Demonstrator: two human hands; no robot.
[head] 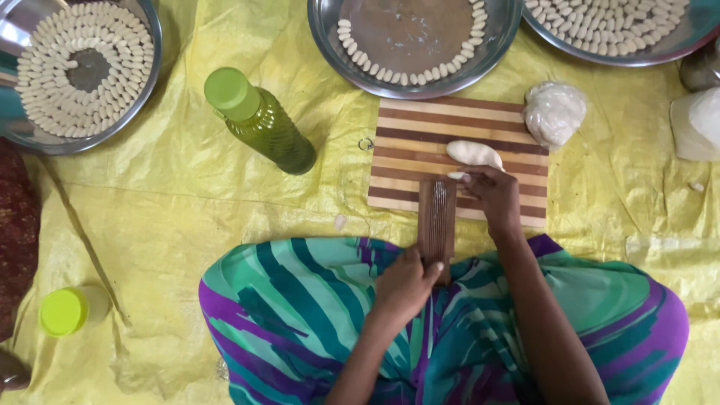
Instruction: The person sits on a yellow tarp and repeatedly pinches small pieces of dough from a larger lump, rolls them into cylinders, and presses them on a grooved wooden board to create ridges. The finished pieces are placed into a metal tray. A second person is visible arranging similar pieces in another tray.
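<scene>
Yellow sheet (187,195) underneath. Striped board (420,135) flanked by green bottle (259,120) and bagged dough (553,112). Left hand (405,289) grips ridged paddle (436,217); right hand (491,196) fingertips curled, probably pinching dough piece (474,154).

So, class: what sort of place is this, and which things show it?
Probably a home floor set up for hand food-making: a yellow sheet spread underneath, steel trays lined with small shaped dough pieces, and a striped wooden board with a dough lump.

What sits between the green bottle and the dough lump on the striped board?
Head view: bare yellow sheet, a small metal ring at the striped board's left edge, then bare board up to the dough lump. Green bottle lies left.
</scene>
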